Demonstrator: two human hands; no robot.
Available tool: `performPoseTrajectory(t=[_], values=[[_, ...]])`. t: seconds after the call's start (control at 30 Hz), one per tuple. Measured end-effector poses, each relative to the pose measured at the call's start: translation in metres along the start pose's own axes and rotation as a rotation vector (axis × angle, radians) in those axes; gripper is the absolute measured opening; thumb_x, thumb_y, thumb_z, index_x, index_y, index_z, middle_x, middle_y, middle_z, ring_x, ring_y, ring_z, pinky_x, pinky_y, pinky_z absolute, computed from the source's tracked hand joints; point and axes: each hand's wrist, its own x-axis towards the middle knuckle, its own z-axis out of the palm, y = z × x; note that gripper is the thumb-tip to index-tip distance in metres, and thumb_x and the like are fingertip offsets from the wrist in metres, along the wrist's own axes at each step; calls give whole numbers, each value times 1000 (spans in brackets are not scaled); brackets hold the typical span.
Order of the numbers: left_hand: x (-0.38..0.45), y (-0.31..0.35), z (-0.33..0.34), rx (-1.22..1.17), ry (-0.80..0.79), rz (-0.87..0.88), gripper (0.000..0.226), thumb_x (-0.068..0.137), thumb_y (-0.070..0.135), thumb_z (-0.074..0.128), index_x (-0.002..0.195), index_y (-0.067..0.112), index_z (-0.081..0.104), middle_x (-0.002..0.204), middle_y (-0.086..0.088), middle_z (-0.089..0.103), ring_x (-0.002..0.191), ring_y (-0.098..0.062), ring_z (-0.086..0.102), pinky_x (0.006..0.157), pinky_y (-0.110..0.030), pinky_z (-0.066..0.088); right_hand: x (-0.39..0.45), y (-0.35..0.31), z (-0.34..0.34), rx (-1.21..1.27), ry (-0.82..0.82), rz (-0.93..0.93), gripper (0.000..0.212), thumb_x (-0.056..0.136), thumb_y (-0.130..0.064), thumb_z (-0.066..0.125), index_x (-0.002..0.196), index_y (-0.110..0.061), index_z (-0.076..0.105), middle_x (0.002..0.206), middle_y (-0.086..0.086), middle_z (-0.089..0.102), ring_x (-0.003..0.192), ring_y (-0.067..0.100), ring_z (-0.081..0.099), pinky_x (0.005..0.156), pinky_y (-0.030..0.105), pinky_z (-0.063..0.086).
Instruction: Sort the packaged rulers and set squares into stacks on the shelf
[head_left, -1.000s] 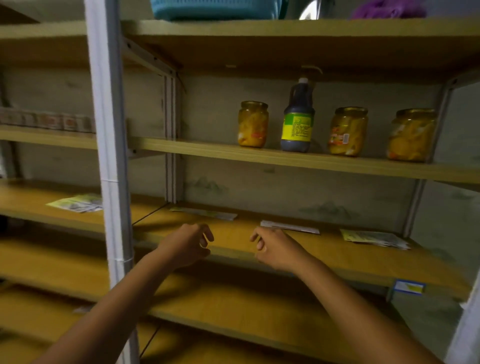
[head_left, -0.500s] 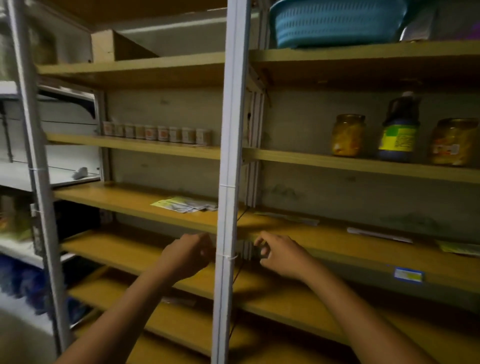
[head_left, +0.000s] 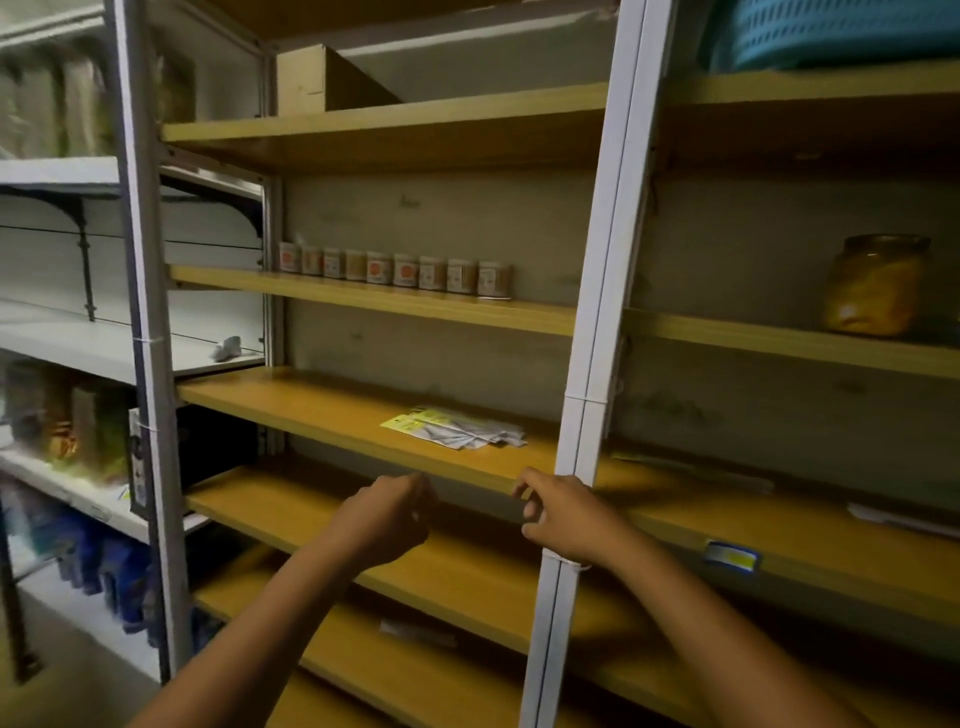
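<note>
Head view. The landmark is the white upright post (head_left: 592, 364) that runs from top to bottom of the yellow shelving.

Just left of the post, on the middle shelf (head_left: 322, 410), lies a loose pile of packaged rulers and set squares (head_left: 457, 428), flat on the board, with yellow header cards at its left end and clear sleeves fanned toward the post. Right of the post, on the same level, further flat packets (head_left: 904, 519) lie on the board; they are dim and blurred, so what is in them cannot be told.

The left hand (head_left: 382, 519) is raised left of the post, below and in front of the pile, apart from it. Its grip is curled in on itself with nothing in it. The right hand (head_left: 563, 514) is in front of the post's lower part; its fingers are bent, thumb and forefinger near each other, and nothing shows between them. Whether it touches the post cannot be told.

One shelf up, left of the post, a row of small jars (head_left: 395, 269) stands near the back wall. Right of the post on that level stands a glass jar (head_left: 875, 285) of yellow contents. Above it, at the top right, a blue basket (head_left: 841, 31) sits. A blue and yellow label (head_left: 731, 556) is stuck on a shelf edge right of the post.
</note>
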Motion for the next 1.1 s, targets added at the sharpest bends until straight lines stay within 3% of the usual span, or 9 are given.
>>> performPoseTrajectory(t=[0.13,0.47,0.63,0.77,0.93,1.1], values=[[41,-24,-2,-5,-19,-12,29,87,23,67,113,30,57,106,10,65,91,-8,62,80,-33,58,51,4,11,20,15,-6,36,86,-23,67,116,-37,53,95,-12,60,85,9,60,80,36,57],[155,-78,-17,39,-29,63,36,86,28,70,120,28,57,111,7,68,91,-11,64,80,-35,58,167,16,26,13,52,5,37,88,-21,63,119,-38,52,97,-9,62,81,9,57,58,22,42],[210,-105,-11,25,-37,108,32,86,26,69,116,26,60,106,7,69,89,-12,64,77,-33,56,215,25,32,6,89,68,31,82,-23,65,108,-35,54,92,-12,63,84,12,61,75,41,56],[253,-133,-2,2,-68,169,31,85,25,68,114,27,61,103,9,71,86,-10,65,77,-35,57,245,33,41,13,134,160,28,82,-22,65,105,-35,56,89,-13,65,84,9,62,76,38,56],[302,-169,5,-16,-106,215,33,82,22,68,113,31,61,104,10,70,90,-12,65,75,-34,57,282,48,47,18,191,333,23,87,-26,68,109,-22,63,93,-5,69,87,15,65,80,35,54],[331,-186,14,-52,-158,269,37,78,17,69,110,33,61,105,9,70,92,-16,66,75,-37,58,291,58,54,16,96,407,45,86,-38,74,123,-18,61,108,-5,61,98,10,58,81,24,47]])
